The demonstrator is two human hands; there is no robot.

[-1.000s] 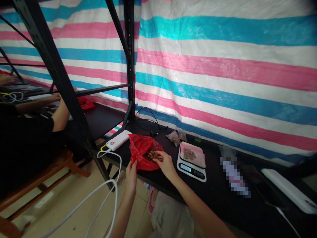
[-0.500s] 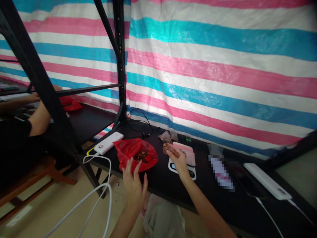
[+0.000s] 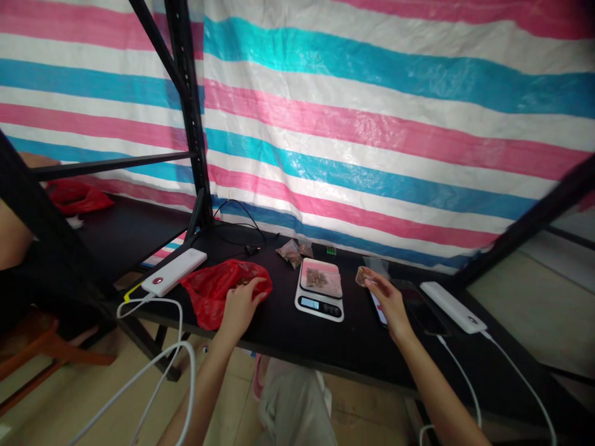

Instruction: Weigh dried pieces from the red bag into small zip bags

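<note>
My left hand (image 3: 240,305) reaches over the opening of a crumpled red plastic bag (image 3: 204,297). Its thumb and index finger are apart, and the other fingertips are partly hidden at the small brown dried pieces (image 3: 243,282) inside. On the right, my right hand (image 3: 389,300) pinches a small clear cup (image 3: 361,276) above the tabletop, by a phone (image 3: 379,308). Between my hands stands a white digital kitchen scale (image 3: 303,314) with a lit display. A clear zip bag of brown pieces (image 3: 318,279) lies on its platform.
Two small filled bags (image 3: 290,253) lie behind the scale, near a small green item (image 3: 331,250). A white power bank (image 3: 174,272) with cables is at left, another (image 3: 452,306) at right beside a dark phone (image 3: 425,313). Black posts (image 3: 190,105) frame the table. Another person's arm (image 3: 13,238) shows at far left.
My right hand has moved right with the clear cup, from over the scale to beside the phone. My left hand has moved forward into the red bag's opening. The view has turned right.
</note>
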